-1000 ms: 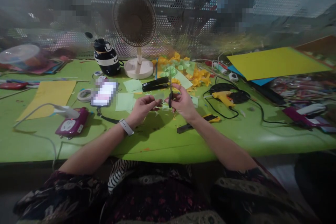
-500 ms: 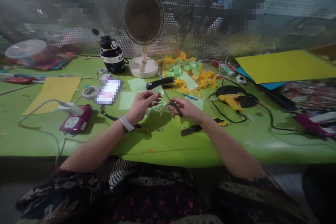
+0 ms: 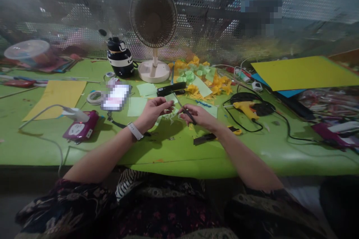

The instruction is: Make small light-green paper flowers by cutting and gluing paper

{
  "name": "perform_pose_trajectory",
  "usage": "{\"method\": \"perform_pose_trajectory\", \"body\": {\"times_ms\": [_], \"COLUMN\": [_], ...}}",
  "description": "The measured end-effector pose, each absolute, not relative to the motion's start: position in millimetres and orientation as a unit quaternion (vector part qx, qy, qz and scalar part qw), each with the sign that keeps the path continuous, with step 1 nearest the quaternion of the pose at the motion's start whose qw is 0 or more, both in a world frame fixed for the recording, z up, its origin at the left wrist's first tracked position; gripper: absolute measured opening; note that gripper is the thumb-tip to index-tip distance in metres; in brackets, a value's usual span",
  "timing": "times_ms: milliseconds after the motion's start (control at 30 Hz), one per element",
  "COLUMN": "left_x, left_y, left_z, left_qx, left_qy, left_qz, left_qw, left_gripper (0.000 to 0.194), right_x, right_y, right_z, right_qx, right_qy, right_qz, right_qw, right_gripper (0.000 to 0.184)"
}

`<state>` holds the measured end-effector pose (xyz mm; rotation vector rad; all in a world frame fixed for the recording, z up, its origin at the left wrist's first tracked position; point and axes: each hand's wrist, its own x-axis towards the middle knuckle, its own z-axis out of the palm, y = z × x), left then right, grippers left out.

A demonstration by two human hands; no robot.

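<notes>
My left hand [image 3: 154, 112], with a white watch band on its wrist, is closed in a pinch at the middle of the table. What its fingertips hold is too small to make out. Facing it, my right hand [image 3: 198, 115] grips a slim dark tool [image 3: 191, 116] with a narrow pointed end. That point slants up and left, close to the left fingertips. Under and between both hands lie pale green paper scraps [image 3: 174, 115]. A pale green sheet [image 3: 137, 106] lies beside the left hand, and a black stapler [image 3: 170, 89] is just beyond.
Yellow and green paper flowers [image 3: 196, 74] are heaped behind the hands. A yellow glue gun [image 3: 246, 109] with its cord and a yellow-black cutter [image 3: 206, 139] lie right. Left are a phone [image 3: 116, 98], tape [image 3: 95, 98] and a purple socket block [image 3: 81, 126]. A fan [image 3: 153, 71] stands behind.
The view has shifted very slightly. Both hands keep nearly the same place and hold, with the left fingertips moved a touch to the right.
</notes>
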<state>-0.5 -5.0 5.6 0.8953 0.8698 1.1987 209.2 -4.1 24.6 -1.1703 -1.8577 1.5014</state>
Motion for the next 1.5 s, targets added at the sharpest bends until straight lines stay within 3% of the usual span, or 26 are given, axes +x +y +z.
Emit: {"method": "perform_pose_trajectory", "body": {"times_ms": [1500], "left_x": [-5.8], "left_y": [3.8], "left_z": [-1.9], "left_qx": [0.400], "left_qy": [0.403], "left_qz": [0.540], "left_qw": [0.621], "left_gripper": [0.044], "right_x": [207.5], "right_y": [-3.9], "right_z": [26.9], "right_qx": [-0.432], "right_qy": [-0.696], "right_qz": [0.528], "right_qw": [0.224], "right_gripper": [0.050]}}
